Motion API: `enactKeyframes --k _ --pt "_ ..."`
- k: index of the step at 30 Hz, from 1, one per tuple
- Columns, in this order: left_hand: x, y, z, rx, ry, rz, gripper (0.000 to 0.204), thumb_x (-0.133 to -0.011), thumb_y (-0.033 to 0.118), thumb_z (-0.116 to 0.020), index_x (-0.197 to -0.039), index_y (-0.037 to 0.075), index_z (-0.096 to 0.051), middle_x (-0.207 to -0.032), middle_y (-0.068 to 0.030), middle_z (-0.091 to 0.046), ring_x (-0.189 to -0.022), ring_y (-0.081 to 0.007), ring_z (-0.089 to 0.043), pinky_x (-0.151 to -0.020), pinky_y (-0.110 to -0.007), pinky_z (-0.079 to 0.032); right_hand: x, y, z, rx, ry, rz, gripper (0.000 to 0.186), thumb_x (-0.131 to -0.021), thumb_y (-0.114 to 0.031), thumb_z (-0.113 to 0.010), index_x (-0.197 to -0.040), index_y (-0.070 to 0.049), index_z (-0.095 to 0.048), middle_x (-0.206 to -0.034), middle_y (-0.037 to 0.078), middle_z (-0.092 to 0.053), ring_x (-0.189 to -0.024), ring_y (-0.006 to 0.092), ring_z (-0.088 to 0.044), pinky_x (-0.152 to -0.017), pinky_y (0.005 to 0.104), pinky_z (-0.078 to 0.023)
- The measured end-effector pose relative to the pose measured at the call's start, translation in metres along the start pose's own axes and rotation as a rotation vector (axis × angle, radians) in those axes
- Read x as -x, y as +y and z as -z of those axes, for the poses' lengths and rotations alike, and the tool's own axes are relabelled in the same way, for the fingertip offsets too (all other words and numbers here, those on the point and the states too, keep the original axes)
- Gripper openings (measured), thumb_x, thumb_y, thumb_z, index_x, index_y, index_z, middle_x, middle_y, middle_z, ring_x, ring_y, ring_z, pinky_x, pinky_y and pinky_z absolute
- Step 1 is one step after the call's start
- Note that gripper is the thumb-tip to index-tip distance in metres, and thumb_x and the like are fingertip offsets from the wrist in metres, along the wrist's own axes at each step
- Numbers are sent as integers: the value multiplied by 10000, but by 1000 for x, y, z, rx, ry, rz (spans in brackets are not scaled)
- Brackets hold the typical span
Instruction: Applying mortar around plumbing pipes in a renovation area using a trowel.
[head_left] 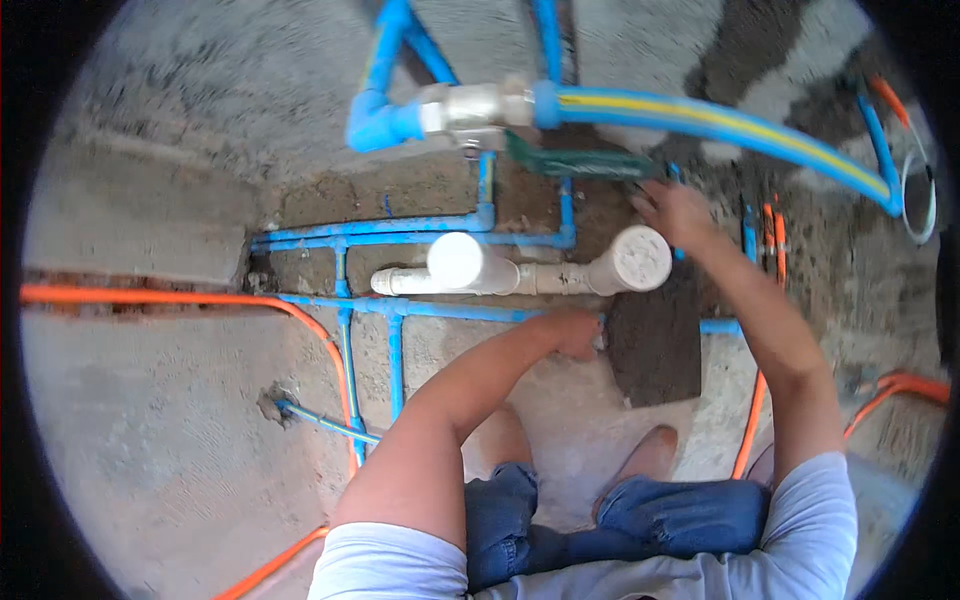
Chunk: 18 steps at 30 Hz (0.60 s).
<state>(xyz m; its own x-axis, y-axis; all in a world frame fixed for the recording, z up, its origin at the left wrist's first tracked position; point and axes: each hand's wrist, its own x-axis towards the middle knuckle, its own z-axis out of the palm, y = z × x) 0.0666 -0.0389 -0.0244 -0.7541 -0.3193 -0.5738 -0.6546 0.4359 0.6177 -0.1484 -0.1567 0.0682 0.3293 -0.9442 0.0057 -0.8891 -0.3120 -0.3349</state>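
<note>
My left hand (575, 332) is closed at the left edge of a dark, flat, roughly rectangular board (655, 345), which looks coated with something brown. The board is beside the right end of a white capped drain pipe (545, 278). Farther off, my right hand (682, 214) reaches to the wall just past the pipe's right cap, fingers bent together. What it grips is blurred and partly hidden. Just left of its fingers, a valve's green lever (585, 162) hangs nearer to the camera.
A metal valve (475, 108) joins blue pipes across the top, with a striped blue pipe (720, 118) arching right. Thinner blue pipes (420, 308) run along the wall base and floor. Orange conduits lie at the left (170, 297) and right (752, 420). A white ring (918, 200) hangs far right.
</note>
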Motion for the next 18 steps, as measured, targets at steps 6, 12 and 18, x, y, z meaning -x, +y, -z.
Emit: enactKeyframes --k 6,12,18 --pt "-3 8 12 -53 -19 75 449 -652 380 -687 -907 12 -660 -857 -231 -656 -803 -382 -638 -733 -464 -499 -46 4 -41 34 -103 -31 353 -868 -315 -506 -1126 -106 -623 -1065 164 -643 -1023 354 -594 -888 466 -468" --pt "-11 1 6 -86 -5 85 471 -658 396 -692 -915 3 -658 -909 -226 -654 -856 -383 -633 -782 -455 -493 -55 26 -18 -61 135 9 315 -842 -315 -527 -1027 -94 -655 -990 131 -668 -942 349 -622 -854 457 -480" --pt "-3 8 9 -66 -40 173 506 -665 427 -695 -930 -2 -652 -913 -237 -648 -866 -387 -630 -806 -448 -493 -72 20 61 -279 -317 -131 309 -833 -326 -559 -744 -37 -621 -664 80 -624 -573 236 -610 -582 394 -504"
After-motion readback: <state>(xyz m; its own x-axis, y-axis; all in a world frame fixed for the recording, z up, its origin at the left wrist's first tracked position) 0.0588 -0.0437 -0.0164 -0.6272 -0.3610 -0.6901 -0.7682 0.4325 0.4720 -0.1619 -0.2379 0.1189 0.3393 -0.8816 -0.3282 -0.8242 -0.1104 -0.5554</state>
